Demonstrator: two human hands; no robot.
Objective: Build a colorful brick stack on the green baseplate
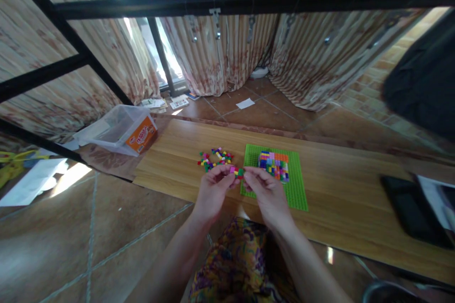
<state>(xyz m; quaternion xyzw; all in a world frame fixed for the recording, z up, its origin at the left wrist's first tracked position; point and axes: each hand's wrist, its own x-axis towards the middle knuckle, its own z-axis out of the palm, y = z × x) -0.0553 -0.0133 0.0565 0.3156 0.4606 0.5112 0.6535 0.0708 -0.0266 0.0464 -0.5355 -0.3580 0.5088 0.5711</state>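
Between my two hands is a small cluster of joined toy bricks (236, 171) in pink, red, yellow and green. My left hand (216, 184) is closed, pinching its left end between thumb and fingers. The right end is pinched by my right hand (266, 189), also closed. Just beyond my left hand lies a loose pile of small coloured bricks (222, 155). Near my right hand a green baseplate (298, 184) lies on the wooden table, bearing a multicoloured brick build (275, 163). My hands hide part of the pile and the baseplate's near left side.
The low wooden table (341, 180) runs across the view. A clear plastic bin (121, 125) with an orange label stands off its left end. A dark tablet-like slab (412, 208) lies at the right, beside papers (439, 199). Black metal bars (249, 2) cross above, before curtains.
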